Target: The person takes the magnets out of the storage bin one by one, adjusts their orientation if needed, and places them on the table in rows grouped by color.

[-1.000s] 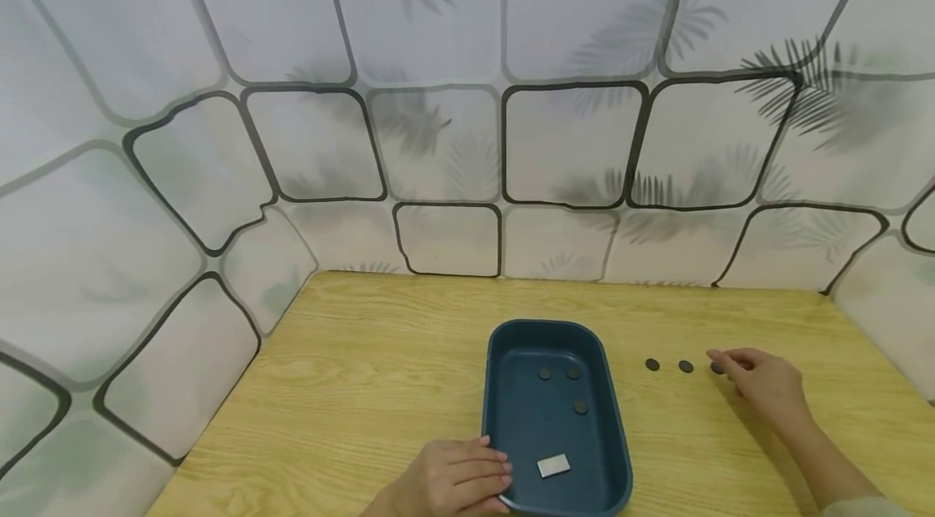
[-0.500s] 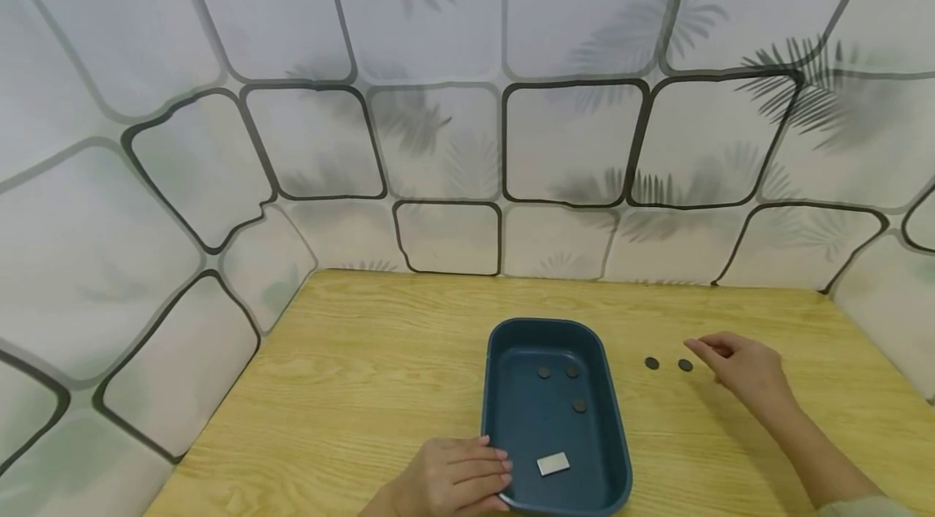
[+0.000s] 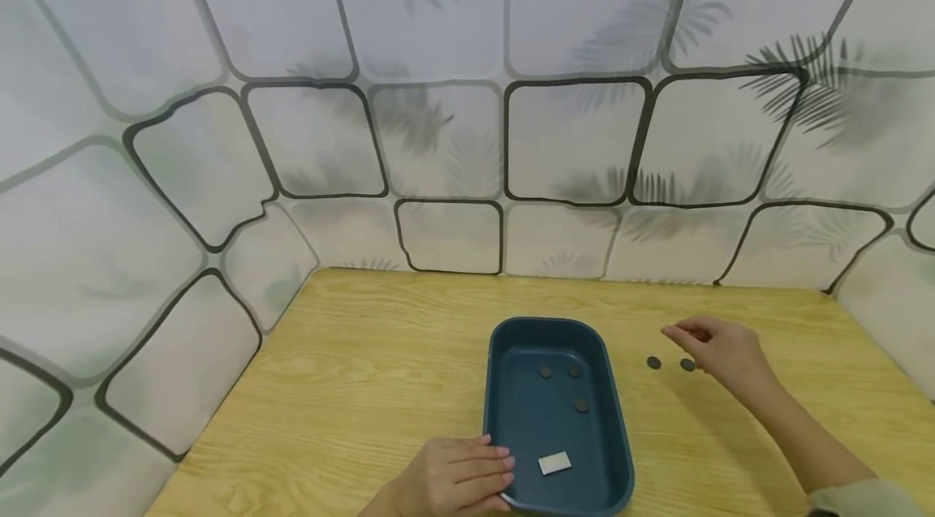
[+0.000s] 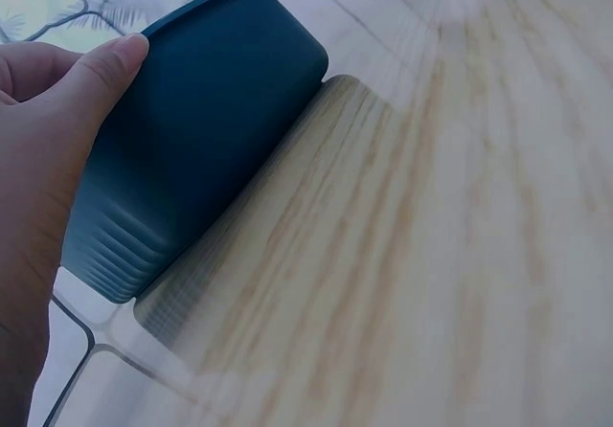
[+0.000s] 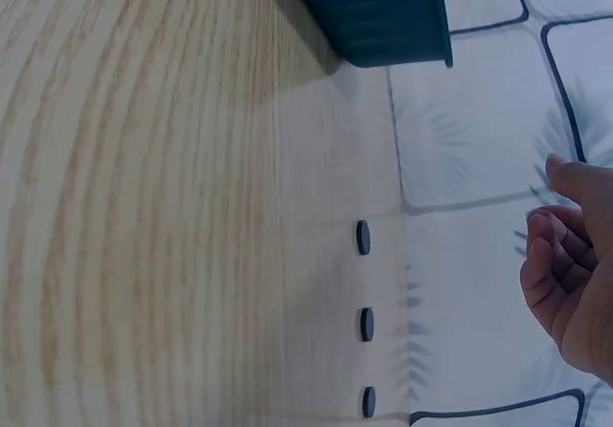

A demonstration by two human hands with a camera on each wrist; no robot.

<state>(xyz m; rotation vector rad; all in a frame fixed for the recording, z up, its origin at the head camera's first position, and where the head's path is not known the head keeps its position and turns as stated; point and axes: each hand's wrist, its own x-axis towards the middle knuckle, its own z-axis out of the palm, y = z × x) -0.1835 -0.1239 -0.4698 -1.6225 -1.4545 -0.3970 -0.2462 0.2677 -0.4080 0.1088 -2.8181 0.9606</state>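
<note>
My left hand (image 3: 456, 476) holds the near left corner of a dark blue tray (image 3: 617, 428), its fingers over the rim. In the left wrist view, the thumb (image 4: 124, 54) lies at the rim against the tray's outer wall. To the right of the tray, my right hand (image 3: 726, 355) is raised over the table, fingers loosely curled, with nothing visible between them. Near it are small dark discs (image 3: 653, 363). The right wrist view shows three discs (image 5: 367, 324) in a row on the table; the hand hides one in the head view.
Inside the tray lie three more dark discs (image 3: 581, 406) and a small whitish rectangular block (image 3: 554, 463). The wood-grain table (image 3: 380, 355) meets a patterned wall covering (image 3: 449, 237) along its back edge and sides.
My right hand has lifted from the rightmost disc and moved left and farther back, toward the tray. The left hand and the tray have stayed in place.
</note>
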